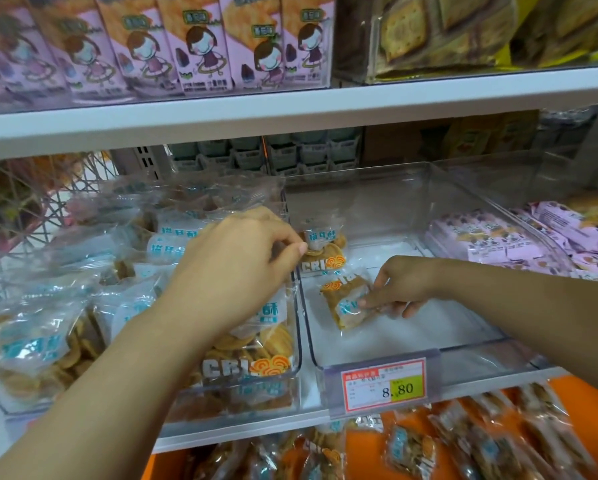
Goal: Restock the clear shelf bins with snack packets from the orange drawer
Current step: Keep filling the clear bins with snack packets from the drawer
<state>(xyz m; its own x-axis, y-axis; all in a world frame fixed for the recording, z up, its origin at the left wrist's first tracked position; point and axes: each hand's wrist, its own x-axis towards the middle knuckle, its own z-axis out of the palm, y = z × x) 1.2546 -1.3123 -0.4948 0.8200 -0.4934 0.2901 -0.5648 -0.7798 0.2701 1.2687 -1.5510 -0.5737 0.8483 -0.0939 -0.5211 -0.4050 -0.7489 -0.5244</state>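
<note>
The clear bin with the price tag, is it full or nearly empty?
Nearly empty: the clear bin holds just two, a back packet by the left hand and a front packet pinched by the right hand.

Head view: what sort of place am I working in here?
Most likely a shop's snack aisle: white shelves lined with pink snack boxes, a price tag reading 8.80 clipped to a clear bin, and an orange drawer of more packets below.

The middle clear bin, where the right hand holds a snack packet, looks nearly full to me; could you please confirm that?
Not quite: the head view shows the middle clear bin nearly empty. Besides the snack packet that the right hand holds, only one other packet is in it.
</note>
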